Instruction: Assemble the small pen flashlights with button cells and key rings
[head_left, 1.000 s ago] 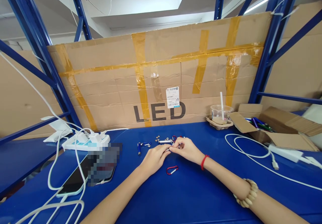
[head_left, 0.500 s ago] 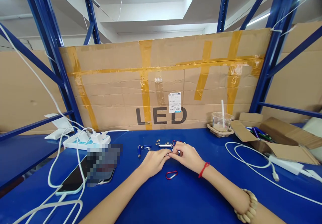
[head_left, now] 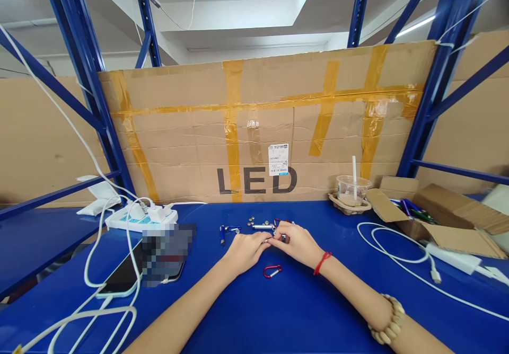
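Note:
My left hand (head_left: 243,250) and my right hand (head_left: 297,242) meet fingertip to fingertip on the blue table (head_left: 278,311). Both pinch a small metal part between them that I cannot make out. A red carabiner (head_left: 272,271) lies just in front of the hands. Behind them lie a small silver flashlight (head_left: 262,227), a blue flashlight (head_left: 221,233) with a key ring, and several button cells (head_left: 250,220). A red string circles my right wrist, and a beaded bracelet sits further up that arm.
A phone (head_left: 127,274) on a white cable lies at the left, near a white power strip (head_left: 141,218). A plastic cup with a straw (head_left: 352,189) stands at the back right beside an open cardboard box (head_left: 433,216). White cables (head_left: 401,261) run along the right.
The hands stay together at the same spot with only slight finger movement. The camera has tilted a little, so the scene shifts in the picture.

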A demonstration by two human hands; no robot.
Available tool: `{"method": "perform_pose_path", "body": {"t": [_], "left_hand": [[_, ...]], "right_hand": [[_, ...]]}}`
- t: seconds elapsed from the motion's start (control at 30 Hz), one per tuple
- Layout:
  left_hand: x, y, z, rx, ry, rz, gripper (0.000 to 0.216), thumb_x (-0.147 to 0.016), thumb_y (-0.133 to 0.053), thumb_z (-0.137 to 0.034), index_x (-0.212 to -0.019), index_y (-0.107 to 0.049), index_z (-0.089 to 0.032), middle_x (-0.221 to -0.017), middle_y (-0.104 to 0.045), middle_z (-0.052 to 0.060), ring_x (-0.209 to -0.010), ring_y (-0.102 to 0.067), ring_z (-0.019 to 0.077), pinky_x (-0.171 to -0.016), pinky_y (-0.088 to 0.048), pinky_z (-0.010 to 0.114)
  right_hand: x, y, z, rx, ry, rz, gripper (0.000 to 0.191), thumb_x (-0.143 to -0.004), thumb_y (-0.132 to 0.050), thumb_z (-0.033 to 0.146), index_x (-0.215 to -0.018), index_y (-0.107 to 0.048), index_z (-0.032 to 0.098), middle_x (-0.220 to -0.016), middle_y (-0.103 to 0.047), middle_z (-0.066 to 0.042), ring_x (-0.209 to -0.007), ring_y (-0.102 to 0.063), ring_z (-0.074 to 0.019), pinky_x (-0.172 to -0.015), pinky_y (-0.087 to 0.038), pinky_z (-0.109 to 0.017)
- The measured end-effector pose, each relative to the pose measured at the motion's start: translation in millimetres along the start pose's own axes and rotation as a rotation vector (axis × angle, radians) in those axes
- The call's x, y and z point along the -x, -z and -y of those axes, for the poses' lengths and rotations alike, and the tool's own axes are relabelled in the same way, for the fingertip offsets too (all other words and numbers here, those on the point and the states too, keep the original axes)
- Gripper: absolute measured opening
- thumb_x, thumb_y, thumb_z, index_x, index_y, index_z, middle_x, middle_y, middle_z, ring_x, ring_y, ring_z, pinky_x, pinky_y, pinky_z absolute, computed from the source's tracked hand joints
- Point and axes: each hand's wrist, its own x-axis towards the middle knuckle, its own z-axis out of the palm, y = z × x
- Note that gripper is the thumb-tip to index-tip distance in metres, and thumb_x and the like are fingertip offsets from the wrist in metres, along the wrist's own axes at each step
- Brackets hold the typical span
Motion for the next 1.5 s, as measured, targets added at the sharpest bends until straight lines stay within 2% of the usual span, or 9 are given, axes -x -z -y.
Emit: {"method": "perform_pose_path", "body": {"t": [0.5, 1.5], "left_hand": [[-1.2, -0.2, 0.4, -0.017, 0.017, 0.011, 0.023, -0.089, -0.034, -0.031, -0.100, -0.052, -0.025, -0.096, -0.064, -0.002, -0.081, -0.061, 0.0139, -0.058, -0.041, 0.019], [-1.0, -2.4, -0.5, -0.030, 0.008, 0.033, 0.017, -0.088, -0.036, -0.028, -0.092, -0.050, -0.021, -0.090, -0.063, -0.001, -0.076, -0.061, 0.0142, -0.056, -0.039, 0.020]], "right_hand": [[0.2, -2.3, -5.0, -0.006, 0.035, 0.015, 0.027, -0.080, -0.046, 0.039, -0.063, -0.054, 0.019, -0.074, -0.055, 0.002, -0.059, -0.051, -0.0088, -0.051, -0.034, -0.020], [1.9, -0.4, -1.9, -0.010, 0.051, 0.024, 0.031, -0.083, -0.041, 0.039, -0.062, -0.052, 0.018, -0.072, -0.055, 0.001, -0.060, -0.051, -0.0092, -0.052, -0.033, -0.021]]}}
